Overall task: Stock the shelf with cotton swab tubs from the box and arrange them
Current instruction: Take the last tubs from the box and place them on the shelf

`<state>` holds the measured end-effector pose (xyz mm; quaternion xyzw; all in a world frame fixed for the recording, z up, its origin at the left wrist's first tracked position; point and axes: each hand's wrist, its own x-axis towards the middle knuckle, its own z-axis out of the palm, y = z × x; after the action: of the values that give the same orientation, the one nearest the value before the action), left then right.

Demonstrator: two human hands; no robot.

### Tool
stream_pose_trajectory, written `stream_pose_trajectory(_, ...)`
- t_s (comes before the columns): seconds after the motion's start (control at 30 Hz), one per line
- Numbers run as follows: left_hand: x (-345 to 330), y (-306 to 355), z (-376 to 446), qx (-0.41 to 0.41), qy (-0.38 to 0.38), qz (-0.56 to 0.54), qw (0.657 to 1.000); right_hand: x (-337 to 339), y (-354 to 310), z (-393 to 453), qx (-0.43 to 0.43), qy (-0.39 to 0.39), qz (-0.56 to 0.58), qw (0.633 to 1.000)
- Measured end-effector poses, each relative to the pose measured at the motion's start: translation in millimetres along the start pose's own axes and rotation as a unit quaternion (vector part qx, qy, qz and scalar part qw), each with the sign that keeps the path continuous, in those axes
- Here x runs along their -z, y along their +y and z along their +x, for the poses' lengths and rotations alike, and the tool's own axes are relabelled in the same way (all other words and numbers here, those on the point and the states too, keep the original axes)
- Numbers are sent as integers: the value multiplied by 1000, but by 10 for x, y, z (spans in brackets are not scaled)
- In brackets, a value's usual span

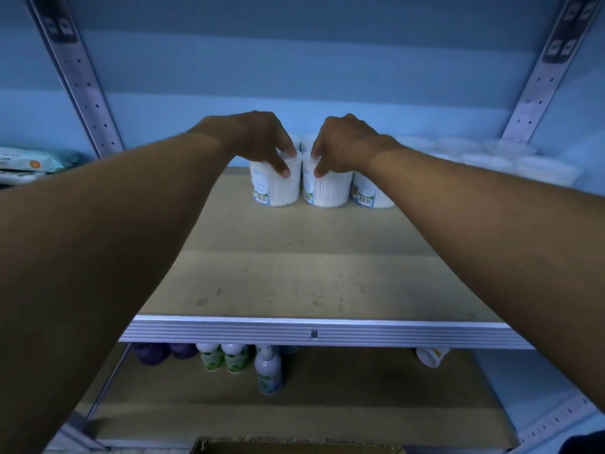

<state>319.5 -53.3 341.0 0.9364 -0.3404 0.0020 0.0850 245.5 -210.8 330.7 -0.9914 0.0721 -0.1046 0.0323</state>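
Note:
Three clear tubs of white cotton swabs stand in a row at the back of the brown shelf board (294, 283). My left hand (258, 139) grips the top of the left tub (278, 188), thumb down its front. Gripping the top of the middle tub (327, 191) the same way is my right hand (343, 145). The two held tubs almost touch. A third tub (370, 194) stands just right of them, partly hidden by my right forearm. More tubs (491, 158) fill the back right of the shelf. The cardboard box (294, 447) shows only its rim at the bottom edge.
Perforated metal uprights (85, 83) frame the shelf on both sides. The metal front edge (314, 332) runs across below my arms. On the lower shelf stand several bottles (268, 371) and purple items (163, 352). Wipe packs (29, 162) lie on the neighbouring shelf at left.

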Motion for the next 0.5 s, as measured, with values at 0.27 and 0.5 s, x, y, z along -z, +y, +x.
stream_pose_trajectory(0.27, -106, -33, -64, 8, 18, -26, 999, -11, 142, -168, 34, -24, 46, 998)
stream_pose_trajectory(0.5, -248, -32, -133, 38, -6, -23, 999, -47, 463, -642, 39, -24, 104, 993)
